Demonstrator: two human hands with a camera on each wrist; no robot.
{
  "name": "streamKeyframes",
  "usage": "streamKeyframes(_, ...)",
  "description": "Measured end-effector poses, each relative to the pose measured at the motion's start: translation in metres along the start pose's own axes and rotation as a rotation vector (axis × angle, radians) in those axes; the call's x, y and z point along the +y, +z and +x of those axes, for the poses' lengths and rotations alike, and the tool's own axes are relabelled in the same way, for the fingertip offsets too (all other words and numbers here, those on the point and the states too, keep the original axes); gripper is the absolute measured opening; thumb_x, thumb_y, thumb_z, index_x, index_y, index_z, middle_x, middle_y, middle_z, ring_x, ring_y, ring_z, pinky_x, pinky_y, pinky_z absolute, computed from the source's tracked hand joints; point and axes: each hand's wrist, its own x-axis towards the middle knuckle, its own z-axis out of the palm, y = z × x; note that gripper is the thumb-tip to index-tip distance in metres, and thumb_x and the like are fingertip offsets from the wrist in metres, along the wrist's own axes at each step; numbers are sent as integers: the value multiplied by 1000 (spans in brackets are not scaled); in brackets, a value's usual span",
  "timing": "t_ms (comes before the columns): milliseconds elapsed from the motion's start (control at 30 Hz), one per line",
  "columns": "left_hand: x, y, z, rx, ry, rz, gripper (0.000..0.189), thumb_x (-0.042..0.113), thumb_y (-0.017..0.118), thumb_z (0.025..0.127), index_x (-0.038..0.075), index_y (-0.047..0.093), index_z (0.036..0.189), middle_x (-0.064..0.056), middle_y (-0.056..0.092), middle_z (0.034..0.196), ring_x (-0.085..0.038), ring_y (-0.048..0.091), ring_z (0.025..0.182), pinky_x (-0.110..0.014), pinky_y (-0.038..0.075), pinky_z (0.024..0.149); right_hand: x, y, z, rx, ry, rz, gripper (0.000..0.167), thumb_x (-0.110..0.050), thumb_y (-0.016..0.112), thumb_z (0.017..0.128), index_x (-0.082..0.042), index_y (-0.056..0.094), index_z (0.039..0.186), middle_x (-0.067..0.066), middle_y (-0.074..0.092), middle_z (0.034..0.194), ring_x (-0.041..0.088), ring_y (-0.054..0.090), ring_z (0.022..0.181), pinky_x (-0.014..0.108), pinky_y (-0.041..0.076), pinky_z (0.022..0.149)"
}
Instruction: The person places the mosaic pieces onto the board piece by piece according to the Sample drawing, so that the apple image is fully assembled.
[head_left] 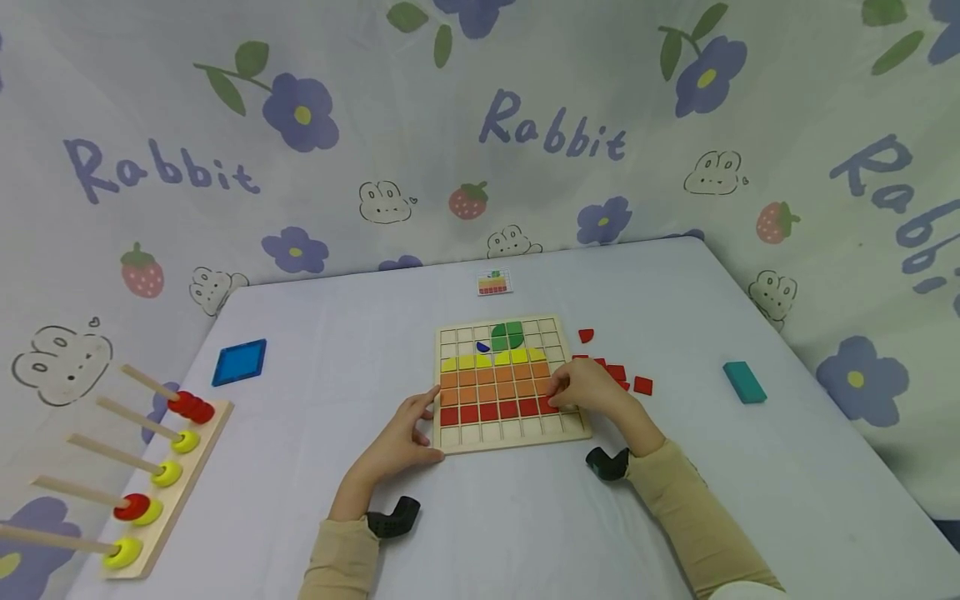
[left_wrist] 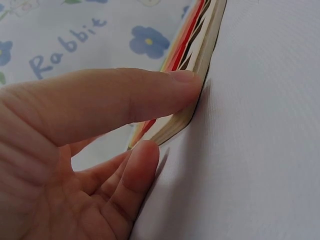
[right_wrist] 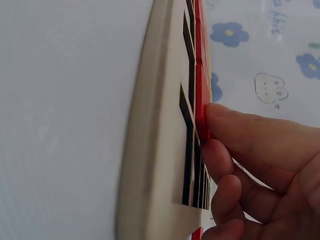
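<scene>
A wooden grid board (head_left: 510,435) lies on the table. It carries a red row, two orange rows, a yellow jagged row, green rounded pieces (head_left: 507,336) and a small blue half-round piece (head_left: 482,347). My left hand (head_left: 397,435) rests against the board's near left corner, thumb on the front edge, other fingers along the left side. With thumb and fingertips my right hand (head_left: 588,387) pinches a red square tile (right_wrist: 202,100) at the right end of the red row. That tile sits against the grid there, its far side hidden by the fingers.
Loose red tiles (head_left: 642,385) lie right of the board, with a red quarter-round piece (head_left: 586,335) behind them. A small pattern card (head_left: 494,282) is at the back. A blue tray (head_left: 239,362) and a peg stand with rings (head_left: 187,475) are left; a teal block (head_left: 744,382) is right.
</scene>
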Motion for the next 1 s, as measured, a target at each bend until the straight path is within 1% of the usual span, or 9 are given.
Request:
streamKeyframes(200,0,-1,0,0,-3,-4,98,1,79,67,15,25,147,-15,33,135,-16,50,76,-24,45,67,-3,-1,1,7,-15,0,7,-10,74,75,-11,67,72,-2,59,67,15,50,68,27,41,59)
streamKeyframes(333,1,-1,-1,14,-18,0,98,1,79,67,18,26,147,-13,35,134,-16,50,76,-24,45,67,-3,-1,1,7,-28,-1,9,-9,74,75,-11,66,71,-1,58,68,15,49,68,26,41,59)
streamKeyframes(433,1,-1,-2,23,-16,1,99,0,79,66,19,26,147,-13,35,133,-16,50,75,-24,45,67,-4,-2,1,2,-52,-5,10,-10,74,75,-12,65,70,-1,58,68,15,48,68,26,40,59)
streamKeyframes(533,0,-1,-2,23,-4,-2,99,0,79,66,17,25,147,-14,34,134,-17,50,76,-24,45,67,-2,-6,1,4,-69,11,10,-10,73,76,-11,65,71,-1,57,70,15,48,69,27,40,59)
streamKeyframes(633,-1,0,-2,16,8,-8,98,0,79,67,16,25,147,-14,33,135,-16,50,76,-23,45,68,3,-16,-1,37,-64,26,8,-12,73,77,-10,65,74,1,58,73,16,49,69,28,40,58)
streamKeyframes(767,-2,0,-2,7,9,-15,97,1,79,67,14,25,147,-16,32,135,-16,50,76,-23,45,67,15,-34,-2,105,-25,28,8,-12,72,77,-9,65,76,3,61,77,18,50,73,29,41,60)
streamKeyframes(1000,-1,0,-3,8,-9,-9,96,3,80,67,16,27,147,-16,33,135,-15,49,75,-24,45,66,37,-59,3,161,101,38,11,-18,68,82,-8,67,87,8,62,89,24,53,83,34,44,71)
